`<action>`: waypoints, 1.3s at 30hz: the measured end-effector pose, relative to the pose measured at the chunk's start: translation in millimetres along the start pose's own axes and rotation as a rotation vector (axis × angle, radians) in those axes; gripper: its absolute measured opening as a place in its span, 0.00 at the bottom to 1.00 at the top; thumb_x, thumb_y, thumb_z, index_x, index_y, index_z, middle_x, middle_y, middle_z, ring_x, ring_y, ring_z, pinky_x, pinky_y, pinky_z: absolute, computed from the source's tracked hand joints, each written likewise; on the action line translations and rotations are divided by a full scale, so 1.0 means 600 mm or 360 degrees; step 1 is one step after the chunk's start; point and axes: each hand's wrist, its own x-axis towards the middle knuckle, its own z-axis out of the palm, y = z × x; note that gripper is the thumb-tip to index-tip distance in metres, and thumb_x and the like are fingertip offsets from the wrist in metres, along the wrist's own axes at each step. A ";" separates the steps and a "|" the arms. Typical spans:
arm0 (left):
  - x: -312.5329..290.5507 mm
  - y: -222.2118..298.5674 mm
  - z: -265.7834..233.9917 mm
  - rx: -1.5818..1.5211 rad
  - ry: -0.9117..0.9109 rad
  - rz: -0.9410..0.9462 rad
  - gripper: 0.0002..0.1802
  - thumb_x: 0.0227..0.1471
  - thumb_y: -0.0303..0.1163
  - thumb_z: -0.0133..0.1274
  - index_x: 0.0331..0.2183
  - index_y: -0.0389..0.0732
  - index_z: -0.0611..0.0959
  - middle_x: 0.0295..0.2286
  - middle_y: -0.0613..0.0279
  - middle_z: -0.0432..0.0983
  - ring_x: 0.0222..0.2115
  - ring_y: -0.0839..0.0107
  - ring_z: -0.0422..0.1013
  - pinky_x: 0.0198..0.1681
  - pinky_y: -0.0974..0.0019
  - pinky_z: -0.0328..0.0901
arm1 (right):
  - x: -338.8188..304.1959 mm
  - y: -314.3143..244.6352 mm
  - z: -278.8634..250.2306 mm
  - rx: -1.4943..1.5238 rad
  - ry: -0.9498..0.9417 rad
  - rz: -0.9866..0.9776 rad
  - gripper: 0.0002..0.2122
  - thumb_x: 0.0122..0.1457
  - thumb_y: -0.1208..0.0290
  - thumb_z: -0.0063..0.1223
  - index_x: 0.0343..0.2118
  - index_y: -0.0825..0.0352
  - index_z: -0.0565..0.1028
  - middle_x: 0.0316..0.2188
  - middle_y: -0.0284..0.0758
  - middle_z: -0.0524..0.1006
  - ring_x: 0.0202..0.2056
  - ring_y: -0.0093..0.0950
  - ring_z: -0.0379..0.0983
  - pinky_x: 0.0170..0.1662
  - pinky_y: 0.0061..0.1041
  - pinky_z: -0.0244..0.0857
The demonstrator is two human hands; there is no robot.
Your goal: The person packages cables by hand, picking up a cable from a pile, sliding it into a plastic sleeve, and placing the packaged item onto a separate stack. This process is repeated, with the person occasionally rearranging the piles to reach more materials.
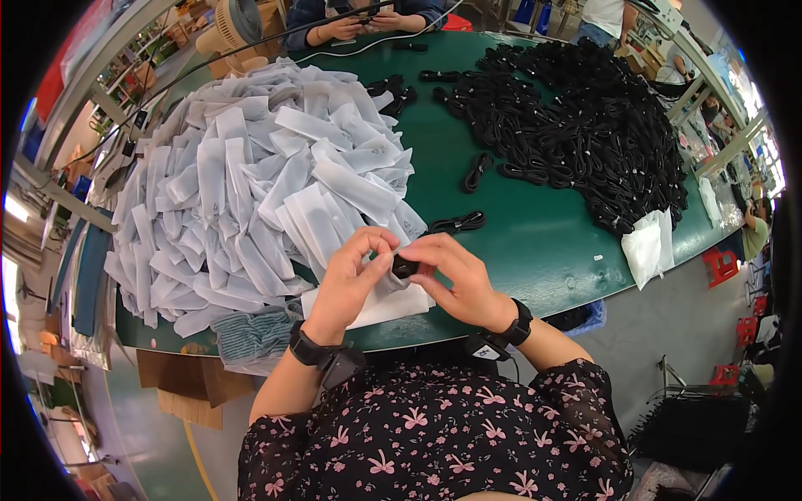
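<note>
My left hand [349, 278] and my right hand [455, 275] meet at the near edge of a green table [535, 242]. Together they pinch a small black coiled cable [405, 267] between their fingertips. My left hand also holds the mouth of a thin white plastic sleeve [380, 302] that lies flat under both hands; the cable sits at its opening. Another coiled black cable [458, 223] lies just beyond my right hand. Both wrists wear black bands.
A big heap of filled white sleeves [251, 184] covers the table's left half. A large pile of black cables [576, 117] fills the far right, with a white bag [650, 246] by it. A striped cloth [255, 334] hangs off the near edge. Another person sits across the table.
</note>
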 end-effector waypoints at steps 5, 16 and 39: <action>0.015 0.015 0.010 -0.0509 -0.0020 -0.0184 0.11 0.60 0.32 0.51 0.40 0.35 0.77 0.44 0.62 0.71 0.46 0.74 0.67 0.51 0.69 0.61 | 0.007 -0.001 0.009 -0.0267 0.0179 -0.0235 0.16 0.50 0.84 0.61 0.43 0.69 0.75 0.42 0.39 0.72 0.35 0.27 0.74 0.37 0.24 0.71; 0.034 0.074 -0.099 0.1326 0.1203 0.0828 0.10 0.56 0.30 0.52 0.39 0.37 0.80 0.39 0.62 0.76 0.40 0.70 0.70 0.45 0.70 0.62 | 0.002 0.103 -0.082 -0.0932 0.0142 0.0141 0.10 0.55 0.80 0.53 0.41 0.69 0.74 0.43 0.41 0.72 0.33 0.35 0.74 0.33 0.28 0.68; -0.079 -0.100 0.019 0.0907 0.0433 -0.0157 0.04 0.50 0.19 0.56 0.29 0.35 0.76 0.26 0.62 0.70 0.25 0.74 0.65 0.29 0.73 0.62 | -0.083 0.033 -0.033 -0.0638 -0.0611 0.0172 0.15 0.58 0.72 0.55 0.49 0.64 0.74 0.30 0.37 0.75 0.26 0.39 0.71 0.31 0.32 0.67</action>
